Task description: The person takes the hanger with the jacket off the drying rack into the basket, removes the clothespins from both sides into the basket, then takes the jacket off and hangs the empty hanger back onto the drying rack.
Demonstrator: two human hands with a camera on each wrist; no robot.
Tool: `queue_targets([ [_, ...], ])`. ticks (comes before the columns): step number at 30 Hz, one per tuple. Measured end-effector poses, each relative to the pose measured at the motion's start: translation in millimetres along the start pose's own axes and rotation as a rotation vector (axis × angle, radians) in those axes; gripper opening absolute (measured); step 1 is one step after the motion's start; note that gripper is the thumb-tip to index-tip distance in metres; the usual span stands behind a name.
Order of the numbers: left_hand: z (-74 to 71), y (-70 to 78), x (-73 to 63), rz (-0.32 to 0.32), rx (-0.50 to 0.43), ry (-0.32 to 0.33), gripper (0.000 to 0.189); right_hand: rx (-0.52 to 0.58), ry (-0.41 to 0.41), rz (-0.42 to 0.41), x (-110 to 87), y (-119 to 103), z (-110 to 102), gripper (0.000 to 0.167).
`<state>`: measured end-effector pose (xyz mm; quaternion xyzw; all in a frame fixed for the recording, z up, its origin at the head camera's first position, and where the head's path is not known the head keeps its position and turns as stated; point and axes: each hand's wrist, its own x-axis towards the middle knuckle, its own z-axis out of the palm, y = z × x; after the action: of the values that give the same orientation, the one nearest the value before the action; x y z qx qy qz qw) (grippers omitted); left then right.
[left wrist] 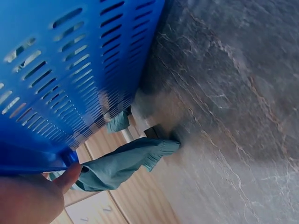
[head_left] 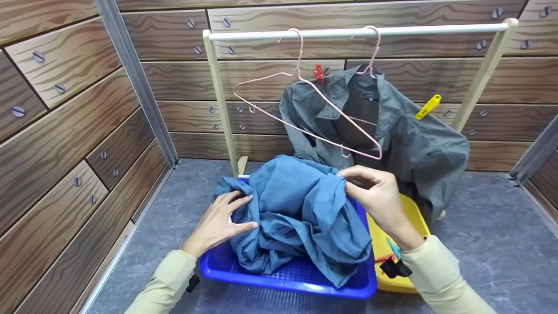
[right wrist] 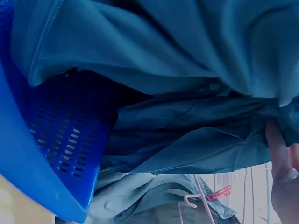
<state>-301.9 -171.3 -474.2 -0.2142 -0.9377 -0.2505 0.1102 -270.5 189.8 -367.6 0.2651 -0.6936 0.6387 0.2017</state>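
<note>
A crumpled blue garment (head_left: 290, 187) lies heaped in a blue plastic basket (head_left: 283, 284), part of it spilling over the left rim. My right hand (head_left: 377, 198) pinches a fold at the garment's upper right between thumb and fingers. At the basket's left side, my left hand (head_left: 218, 224) rests on the cloth with thumb and fingers spread apart. The right wrist view shows folds of the blue garment (right wrist: 177, 140) hanging over the slotted basket. In the left wrist view, the thumb (left wrist: 70, 176) is right at the basket's rim.
Behind the basket stands a rack with a white rail (head_left: 261, 35). A bare pink hanger (head_left: 305, 135) and a grey jacket (head_left: 427, 144) hang there. A red clothespin (head_left: 319, 73) and a yellow clothespin (head_left: 428, 107) grip the jacket. A yellow basket (head_left: 394, 284) holds more clothespins.
</note>
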Motion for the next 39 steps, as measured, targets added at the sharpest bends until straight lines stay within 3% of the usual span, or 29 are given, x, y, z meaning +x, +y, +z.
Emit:
queue_targets([
  [9,3.3,1.9,9.8,-0.022,0.014,-0.008,0.082,-0.097,-0.008,0.03,-8.1,-10.0,-0.7,0.013],
  [15,4.4,2.8,14.2,-0.038,0.019,-0.009,0.084,-0.253,-0.031,0.08,-17.7,28.8,-7.6,0.016],
  [21,7.4,3.1,15.5,-0.024,0.034,-0.016,0.084,-0.51,-0.111,0.125,-29.1,56.5,-13.7,0.017],
  [25,7.3,2.7,14.8,-0.022,0.017,-0.02,0.083,-0.655,-0.201,0.195,-34.0,65.1,-16.9,0.014],
  [29,6.5,2.1,14.0,-0.023,0.002,-0.013,0.08,-0.696,-0.348,0.242,-35.5,69.0,-18.4,0.015],
  [39,6.1,1.5,11.6,0.009,0.024,0.018,0.072,-0.702,-0.657,0.194,-43.4,65.9,-20.5,0.026],
])
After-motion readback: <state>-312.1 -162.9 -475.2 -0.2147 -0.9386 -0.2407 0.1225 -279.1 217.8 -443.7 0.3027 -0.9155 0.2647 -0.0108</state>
